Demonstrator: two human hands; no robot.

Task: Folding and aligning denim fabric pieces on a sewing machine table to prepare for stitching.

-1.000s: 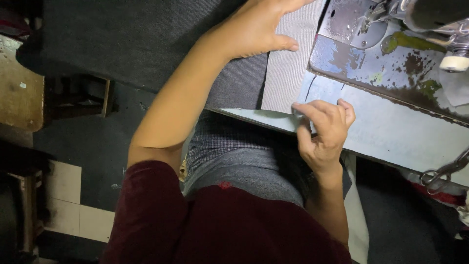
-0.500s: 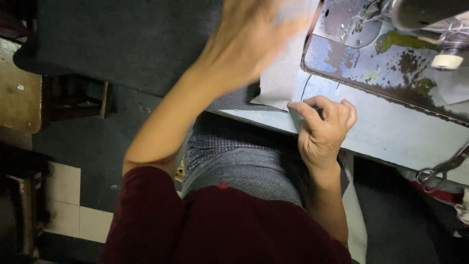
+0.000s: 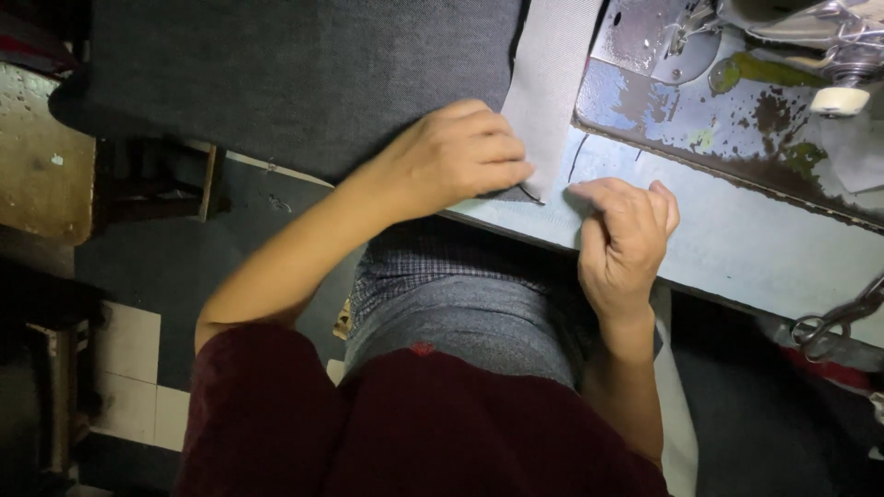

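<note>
My left hand (image 3: 456, 156) lies palm-down on the near corner of the grey fabric strip (image 3: 550, 87), fingers (image 3: 502, 147) curled over its edge where it meets the dark denim piece (image 3: 295, 74). They press the cloth flat more than they pinch it; I can't tell if anything is caught under them. My right hand (image 3: 622, 239) rests at the front edge of the worktop (image 3: 737, 244), fingers curled in, tips touching the pale surface just beside the strip's corner. It looks closed on nothing, though a thin edge could be hidden under the fingertips.

The strip runs from the front edge of the worktop back toward the sewing machine bed (image 3: 727, 120), its left side overlapping the denim, which hangs off the left edge.

To do this well, my judgement: keep the left palm flat so the two layers don't slide, line the edges up by feel with the right fingertips, smooth toward the machine, and keep the corner square before letting go.

Surface: light blue worktop, worn. The metal machine bed at the back right is stained, with patches of greenish and dark rust. A white thread spool (image 3: 840, 99) sits near the back right corner, scissors (image 3: 833, 322) hang off the right front edge.

Room: dim, a tiled floor (image 3: 129, 377) below left, a wooden bench (image 3: 41, 156) at the far left. Checked trousers and a maroon shirt fill the foreground.
</note>
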